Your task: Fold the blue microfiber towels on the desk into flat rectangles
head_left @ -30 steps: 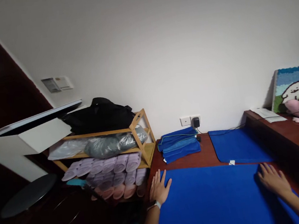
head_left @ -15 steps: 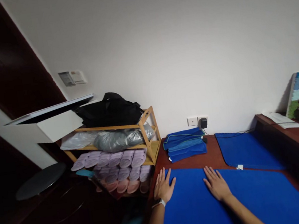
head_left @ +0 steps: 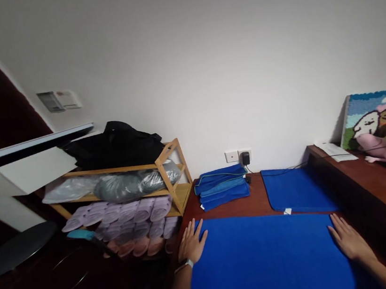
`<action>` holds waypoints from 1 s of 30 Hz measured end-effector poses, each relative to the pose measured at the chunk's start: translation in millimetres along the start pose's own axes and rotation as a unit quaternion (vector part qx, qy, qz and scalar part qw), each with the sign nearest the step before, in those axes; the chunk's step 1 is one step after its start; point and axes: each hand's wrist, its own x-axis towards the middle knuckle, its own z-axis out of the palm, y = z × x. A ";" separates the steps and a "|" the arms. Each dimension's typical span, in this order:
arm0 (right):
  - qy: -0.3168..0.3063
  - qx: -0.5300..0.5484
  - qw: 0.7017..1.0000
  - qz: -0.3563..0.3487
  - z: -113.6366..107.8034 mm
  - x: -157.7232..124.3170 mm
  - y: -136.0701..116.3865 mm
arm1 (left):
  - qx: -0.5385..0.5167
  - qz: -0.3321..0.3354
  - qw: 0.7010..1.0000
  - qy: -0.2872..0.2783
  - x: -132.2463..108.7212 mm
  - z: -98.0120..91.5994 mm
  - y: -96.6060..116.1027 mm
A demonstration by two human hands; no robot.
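A large blue towel [head_left: 265, 258] lies spread flat on the dark wooden table [head_left: 254, 205] in front of me. My left hand [head_left: 192, 243] rests palm down on the towel's far left corner, fingers spread, a watch on the wrist. My right hand [head_left: 348, 240] lies flat and open on the towel's right edge. Neither hand holds anything. Behind the towel sit a stack of folded blue towels [head_left: 222, 187] and another blue towel [head_left: 298, 190] lying flat.
A bamboo shelf [head_left: 172, 175] at the left carries a black bag [head_left: 115, 145], grey bundles and rows of slippers [head_left: 124, 215]. A charger [head_left: 245, 158] is plugged into the wall. A raised wooden ledge [head_left: 372, 182] on the right bears a woolly picture [head_left: 378, 118] and a pink plush toy.
My right hand has slid from the middle of the towel out to its right edge. The left hand has stayed on the left corner. The view has shifted a little to the right.
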 end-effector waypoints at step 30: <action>-0.090 0.085 0.969 -0.212 -28.7 -54.0 -313.2 | -0.010 0.001 1.000 0.009 -3.5 1.7 2.1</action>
